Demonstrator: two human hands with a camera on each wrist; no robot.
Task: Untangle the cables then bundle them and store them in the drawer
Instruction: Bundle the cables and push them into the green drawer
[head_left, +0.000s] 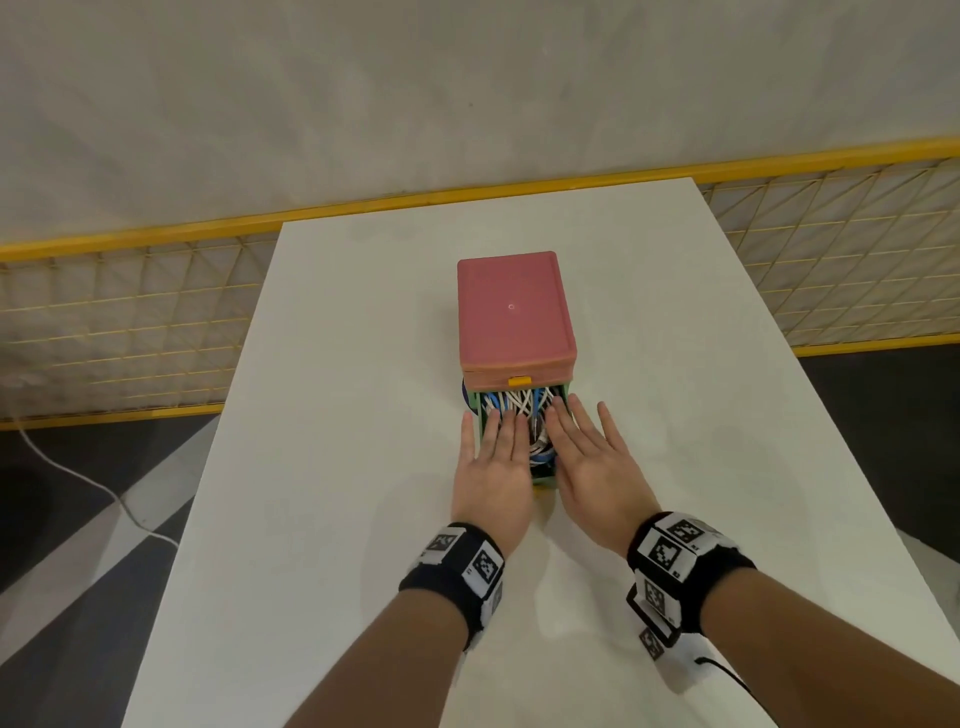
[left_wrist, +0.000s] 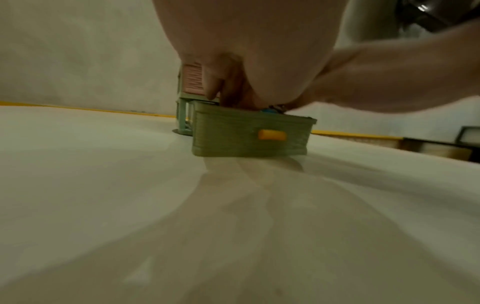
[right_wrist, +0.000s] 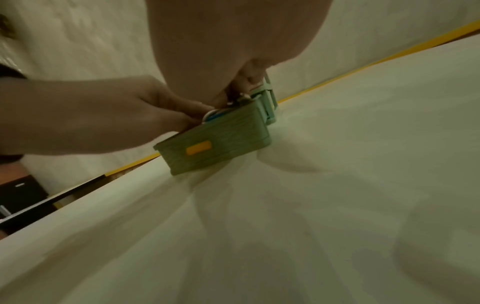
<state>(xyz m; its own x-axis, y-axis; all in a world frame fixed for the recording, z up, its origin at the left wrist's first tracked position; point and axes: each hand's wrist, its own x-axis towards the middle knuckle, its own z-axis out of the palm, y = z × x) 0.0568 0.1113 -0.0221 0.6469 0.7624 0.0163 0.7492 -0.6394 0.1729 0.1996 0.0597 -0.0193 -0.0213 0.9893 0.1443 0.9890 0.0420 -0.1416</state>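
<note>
White and blue cables (head_left: 522, 410) fill the open green drawer (left_wrist: 249, 133), pulled out in front of the pink box (head_left: 514, 312). Left hand (head_left: 496, 467) and right hand (head_left: 587, 462) press flat on them, fingers straight, gripping nothing.

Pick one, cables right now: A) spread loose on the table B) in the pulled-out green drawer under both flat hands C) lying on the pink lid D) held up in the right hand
B: the white and blue cables fill the open green drawer, and the left hand and right hand lie flat on them, fingers straight.
</note>
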